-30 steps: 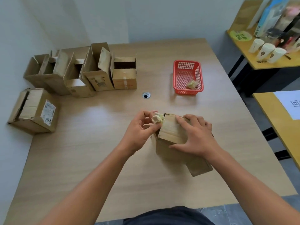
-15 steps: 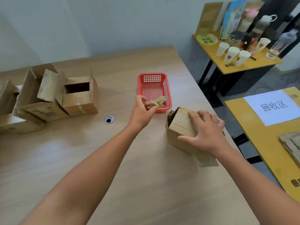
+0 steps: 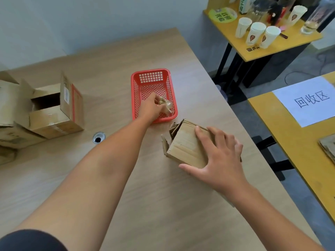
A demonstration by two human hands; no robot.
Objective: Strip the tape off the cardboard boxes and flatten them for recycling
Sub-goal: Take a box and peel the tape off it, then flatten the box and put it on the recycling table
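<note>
Light wood surface [image 3: 163, 205] against a grey wall, with a red basket [image 3: 152, 77] out in the middle. The left hand [image 3: 150, 107] was down inside the basket, grip curled together around a crumpled tape wad [image 3: 165, 104] low over the mesh floor. The right hand [image 3: 219, 158] lay flat on top of a small cardboard box [image 3: 183, 145], fingers straight and spread, grip apart. The box sat just beside the basket's near corner, end flaps ragged and loose. More open boxes [image 3: 54, 115] stood off to the left.

Tabletop [image 3: 108, 91] lies open between boxes [image 3: 54, 115] and basket [image 3: 150, 71].
</note>
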